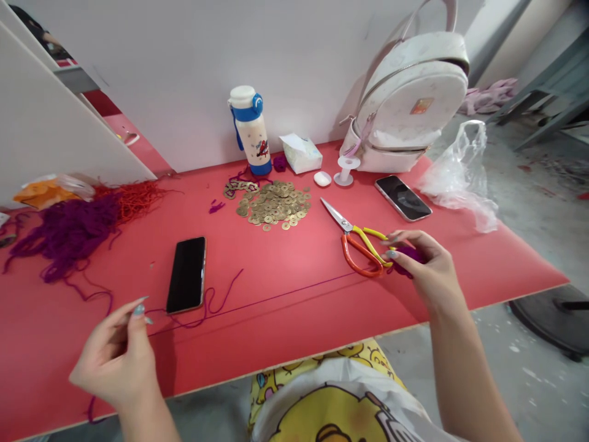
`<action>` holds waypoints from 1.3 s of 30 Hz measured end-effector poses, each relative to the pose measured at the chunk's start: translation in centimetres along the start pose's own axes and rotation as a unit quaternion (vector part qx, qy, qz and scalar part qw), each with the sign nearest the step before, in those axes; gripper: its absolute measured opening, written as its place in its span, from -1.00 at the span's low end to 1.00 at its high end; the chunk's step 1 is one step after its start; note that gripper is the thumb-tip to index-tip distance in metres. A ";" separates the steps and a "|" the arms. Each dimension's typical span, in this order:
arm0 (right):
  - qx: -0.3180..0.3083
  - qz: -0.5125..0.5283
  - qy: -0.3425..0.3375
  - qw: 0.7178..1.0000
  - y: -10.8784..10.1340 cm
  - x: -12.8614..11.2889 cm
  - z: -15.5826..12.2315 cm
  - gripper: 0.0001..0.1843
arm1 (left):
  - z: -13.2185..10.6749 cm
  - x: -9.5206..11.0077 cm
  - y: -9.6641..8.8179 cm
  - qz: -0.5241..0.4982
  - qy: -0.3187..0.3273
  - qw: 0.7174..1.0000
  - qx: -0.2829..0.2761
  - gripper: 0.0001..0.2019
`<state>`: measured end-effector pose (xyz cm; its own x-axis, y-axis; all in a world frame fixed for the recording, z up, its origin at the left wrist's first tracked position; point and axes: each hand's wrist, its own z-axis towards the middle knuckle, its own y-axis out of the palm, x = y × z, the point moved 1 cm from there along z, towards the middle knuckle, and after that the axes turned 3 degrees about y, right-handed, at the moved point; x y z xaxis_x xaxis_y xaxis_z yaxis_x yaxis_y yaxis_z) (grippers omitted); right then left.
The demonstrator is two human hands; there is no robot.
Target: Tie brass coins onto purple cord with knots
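A thin purple thread point(276, 299) runs taut across the red table point(285, 252) between my two hands. My left hand point(117, 356) pinches its left end near the front edge, just left of a black phone point(186, 274). My right hand point(423, 264) is closed round a small ball of purple yarn point(408, 256), right beside the handles of the orange-and-yellow scissors point(356, 239), which lie shut on the table.
A pile of brass coins point(275, 205) lies mid-table. Behind stand a bottle point(251, 129), tissue pack point(300, 153), empty spool point(345, 170) and white backpack point(405, 104). A second phone point(403, 197) and plastic bag point(460, 175) lie right; purple and red yarn heaps point(73, 227) left.
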<state>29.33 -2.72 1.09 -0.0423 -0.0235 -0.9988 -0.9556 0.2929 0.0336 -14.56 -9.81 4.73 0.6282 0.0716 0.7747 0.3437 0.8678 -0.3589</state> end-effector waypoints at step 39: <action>-0.576 -0.003 -0.101 0.811 10.6 -3.0 -5.6 -0.74 | -7.9 11.1 3.3 -0.137 0.204 0.875 -0.418 -0.81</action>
<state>17.70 -4.89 4.63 -0.0989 0.1687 -0.9807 -0.5981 -0.7978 -0.0769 -0.96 -10.03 8.08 0.5808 -0.4119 0.7021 0.8033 0.1508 -0.5761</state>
